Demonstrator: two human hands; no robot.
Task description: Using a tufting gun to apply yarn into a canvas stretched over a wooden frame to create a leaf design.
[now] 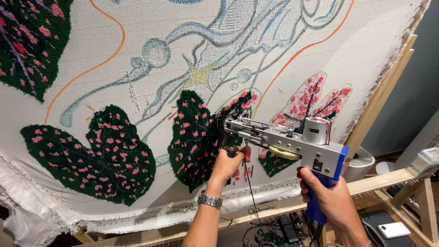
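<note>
A: Where is the gun now, compared with the hands?

B: It lies between them, a little above. Its long axis goes from lower right to upper left, and the needle end is at the cloth, on the green leaf with pink dots.

A: Which hand is closer to the needle?

B: The left hand. It is closed around the front grip under the nose of the gun, just beside the leaf. There is a metal watch on this wrist.

A: And the right hand?

B: It is closed around the blue handle at the back end, lower and farther from the cloth. The fingers are wrapped tight; whether one presses the trigger I cannot tell.

A: What is around them?

B: The cloth is stretched on a wooden frame, with another big leaf to the left.
</note>
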